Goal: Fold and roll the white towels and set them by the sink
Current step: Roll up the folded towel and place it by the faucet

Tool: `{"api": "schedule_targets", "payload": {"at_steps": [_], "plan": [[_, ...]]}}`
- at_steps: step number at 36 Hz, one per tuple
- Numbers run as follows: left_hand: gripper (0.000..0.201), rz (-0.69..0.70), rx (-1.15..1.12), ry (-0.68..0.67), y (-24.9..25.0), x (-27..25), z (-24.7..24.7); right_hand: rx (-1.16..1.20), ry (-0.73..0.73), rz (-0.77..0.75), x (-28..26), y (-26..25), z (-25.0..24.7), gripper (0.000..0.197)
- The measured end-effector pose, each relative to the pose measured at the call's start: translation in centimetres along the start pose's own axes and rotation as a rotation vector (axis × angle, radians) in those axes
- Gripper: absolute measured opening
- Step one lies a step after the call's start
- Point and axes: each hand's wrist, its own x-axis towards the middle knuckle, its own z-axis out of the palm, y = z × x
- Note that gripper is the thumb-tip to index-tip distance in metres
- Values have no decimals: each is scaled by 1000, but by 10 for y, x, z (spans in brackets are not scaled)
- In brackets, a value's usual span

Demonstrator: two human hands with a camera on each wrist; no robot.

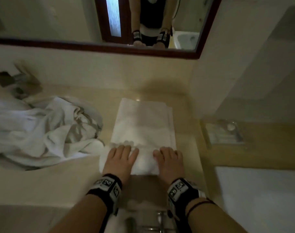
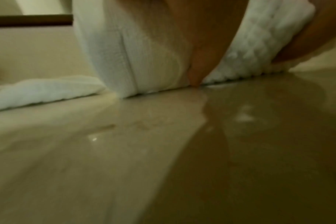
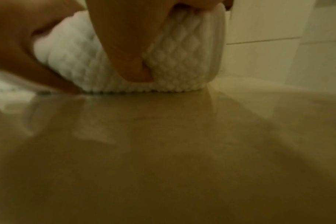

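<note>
On the beige tabletop [image 1: 160, 95], below a dark-framed mirror [image 1: 109, 47], a folded white towel [image 1: 143, 121] lies as a long strip running away from the person, its near end already turned into a thick roll [image 1: 144, 163]. Both hands sit on that roll side by side. From the head view the left hand [image 1: 120, 157] lies over the roll's left part with its fingers spread across the top; the left wrist view shows the thumb [image 2: 201, 60] curving down the near face of the roll until its tip meets the tabletop, so this hand wraps the roll. The right hand [image 1: 169, 158] lies over the right part, fingers bent over the top, and the right wrist view shows its thumb [image 3: 130, 57] pressed down the roll's near face, gripping the cloth, which has a quilted diamond texture there. The flat part of the strip stretches beyond the fingers toward the wall. To the left, a crumpled heap of white towels [image 1: 42, 130] lies loose, touching the roll's left end. A clear soap dish [image 1: 225, 132] stands well apart at the right
</note>
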Motion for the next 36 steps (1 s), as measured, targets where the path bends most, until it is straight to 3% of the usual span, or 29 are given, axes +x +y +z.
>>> {"api": "schedule_targets", "payload": {"at_steps": [2,4,7,9,10,13,16,18,21,27,32,36], "plan": [[90,17,-12,-24,0,-5,-6,12,-50,11,4,-2,-9,36],[98,11,-56,-83,1,-9,-14,53,-105,2,7,-4,-16,39],[98,40,-59,-170,-1,-12,-24,51,-274,-46,9,-8,-26,51],[94,54,-21,-251,-2,-13,-30,41,-466,-63,10,-10,-29,80],[91,65,20,-275,-3,-13,-31,49,-515,-40,11,-11,-29,85],[86,103,13,-287,-2,-8,-37,4,-553,-17,16,-15,-47,72],[83,131,-65,-301,-1,-3,-40,44,-681,-11,13,-15,-52,72],[78,99,-119,-286,-1,-2,-39,89,-755,23,13,-15,-58,75],[69,44,-200,-292,-2,5,-43,134,-740,68,15,-16,-61,71],[72,89,-159,-278,-7,16,-37,99,-887,103,39,-12,-59,53],[82,133,-70,-223,-9,7,-36,69,-975,148,51,-10,-51,59],[92,155,74,-293,-3,5,-39,146,-1056,212,58,-8,-53,66]]}}
